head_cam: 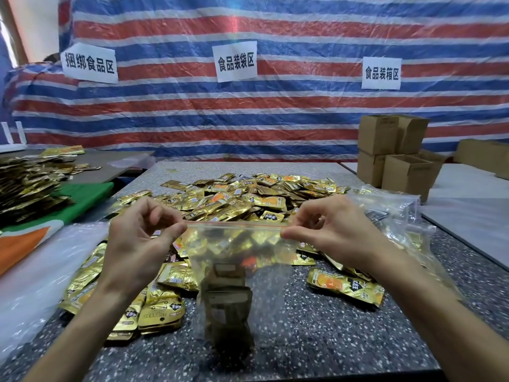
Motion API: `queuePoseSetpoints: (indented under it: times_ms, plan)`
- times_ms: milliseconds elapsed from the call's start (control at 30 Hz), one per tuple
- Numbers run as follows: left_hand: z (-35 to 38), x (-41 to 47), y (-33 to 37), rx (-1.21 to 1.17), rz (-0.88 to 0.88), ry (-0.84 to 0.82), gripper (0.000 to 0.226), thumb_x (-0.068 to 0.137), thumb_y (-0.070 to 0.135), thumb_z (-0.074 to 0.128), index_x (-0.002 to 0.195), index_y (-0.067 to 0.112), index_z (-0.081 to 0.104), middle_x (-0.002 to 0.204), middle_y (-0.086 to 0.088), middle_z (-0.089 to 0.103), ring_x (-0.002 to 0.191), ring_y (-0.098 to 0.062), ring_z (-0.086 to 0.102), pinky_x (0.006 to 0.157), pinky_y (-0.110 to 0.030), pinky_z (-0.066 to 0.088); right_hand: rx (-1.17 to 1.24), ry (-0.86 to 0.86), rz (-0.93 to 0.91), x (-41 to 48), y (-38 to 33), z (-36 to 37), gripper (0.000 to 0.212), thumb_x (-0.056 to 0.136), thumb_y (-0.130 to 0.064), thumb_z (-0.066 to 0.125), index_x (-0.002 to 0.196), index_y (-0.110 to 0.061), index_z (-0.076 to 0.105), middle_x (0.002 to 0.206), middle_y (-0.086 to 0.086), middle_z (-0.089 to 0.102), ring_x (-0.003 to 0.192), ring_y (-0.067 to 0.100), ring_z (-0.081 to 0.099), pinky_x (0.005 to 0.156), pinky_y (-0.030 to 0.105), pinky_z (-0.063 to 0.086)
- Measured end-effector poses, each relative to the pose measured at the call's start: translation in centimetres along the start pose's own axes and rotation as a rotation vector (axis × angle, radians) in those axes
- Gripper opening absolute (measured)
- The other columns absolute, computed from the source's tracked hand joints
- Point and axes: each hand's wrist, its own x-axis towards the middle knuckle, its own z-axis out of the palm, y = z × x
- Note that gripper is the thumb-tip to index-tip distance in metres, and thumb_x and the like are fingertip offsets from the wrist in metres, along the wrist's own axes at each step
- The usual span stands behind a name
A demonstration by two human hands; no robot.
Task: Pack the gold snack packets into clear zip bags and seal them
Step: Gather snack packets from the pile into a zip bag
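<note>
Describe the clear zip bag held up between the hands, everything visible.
The zip bag is thin clear plastic with a red line along its zip strip on top. It hangs upright over the speckled table, stretched taut by its top corners: the left hand pinches one, the right hand the other. A few packets sit stacked at its bottom. Whether the strip is sealed can't be told.

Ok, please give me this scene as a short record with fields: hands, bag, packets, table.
bag: clear, red zip line, held over table
left hand: pinches its top left corner
right hand: pinches its top right corner
in bag: a few packets at the bottom
seal: cannot tell
pile: loose gold packets behind bag
boxes: cardboard, far right
</note>
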Motion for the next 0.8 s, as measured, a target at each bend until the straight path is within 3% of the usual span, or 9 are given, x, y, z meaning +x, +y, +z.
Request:
queuePoseSetpoints:
  times_ms: [233, 433, 533, 633, 700, 800]
  plan:
    - [0.0, -0.1, 0.1, 0.025, 0.009, 0.006, 0.032, 0.079, -0.016, 0.070, 0.074, -0.005, 0.040, 0.081, -0.013, 0.069, 0.076, -0.015, 0.067, 0.076, -0.029, 0.057, -0.039, 0.024, -0.033, -0.3, 0.5, 0.1, 0.036, 0.077, -0.058, 0.071, 0.069, -0.023, 0.065, 0.065, -0.006, 0.063, 0.061, 0.009, 0.055, 0.062, 0.045, 0.050]
    - [0.5, -0.2, -0.3, -0.071, -0.008, -0.003, 0.039, 0.081, -0.015, 0.068, 0.074, 0.008, 0.037, 0.079, -0.014, 0.068, 0.075, -0.017, 0.063, 0.076, -0.033, 0.055, -0.019, -0.032, -0.125, -0.5, 1.0, 0.1, 0.027, 0.087, -0.046, 0.069, 0.076, -0.022, 0.064, 0.071, 0.000, 0.060, 0.065, 0.016, 0.052, 0.060, 0.040, 0.045]
    - [0.3, -0.6, -1.0, -0.178, -0.025, -0.070, 0.026, 0.081, -0.004, 0.069, 0.080, 0.009, 0.047, 0.081, -0.010, 0.067, 0.077, -0.017, 0.062, 0.072, -0.026, 0.054, 0.133, -0.054, -0.094, -0.7, 1.8, 0.3, 0.019, 0.089, -0.037, 0.073, 0.078, -0.024, 0.064, 0.070, 0.005, 0.062, 0.060, 0.015, 0.050, 0.056, 0.031, 0.041]
    - [0.0, -1.1, -1.3, -0.228, -0.085, -0.149, 0.020, 0.074, 0.014, 0.071, 0.093, 0.017, 0.066, 0.087, -0.008, 0.067, 0.082, -0.017, 0.064, 0.069, -0.024, 0.054, 0.219, -0.073, -0.071, -0.9, 2.2, 0.8, 0.012, 0.091, -0.028, 0.073, 0.082, -0.023, 0.067, 0.072, -0.005, 0.064, 0.064, 0.008, 0.055, 0.058, 0.025, 0.044]
    - [0.1, -1.2, -1.5, -0.199, -0.131, -0.213, 0.030, 0.073, 0.023, 0.073, 0.103, 0.023, 0.072, 0.092, -0.008, 0.069, 0.085, -0.015, 0.066, 0.070, -0.021, 0.054, 0.282, -0.074, -0.063, -1.1, 2.3, 1.3, 0.009, 0.093, -0.021, 0.071, 0.084, -0.019, 0.069, 0.072, -0.009, 0.064, 0.063, 0.002, 0.055, 0.060, 0.022, 0.044]
    - [0.4, -1.1, -1.7, -0.058, -0.126, -0.256, 0.022, 0.078, 0.026, 0.073, 0.099, 0.031, 0.077, 0.094, -0.002, 0.074, 0.084, -0.013, 0.069, 0.069, -0.017, 0.055, 0.318, -0.049, -0.060, -1.2, 2.2, 1.7, 0.007, 0.093, -0.017, 0.069, 0.087, -0.017, 0.070, 0.073, -0.010, 0.065, 0.064, 0.000, 0.056, 0.061, 0.018, 0.044]
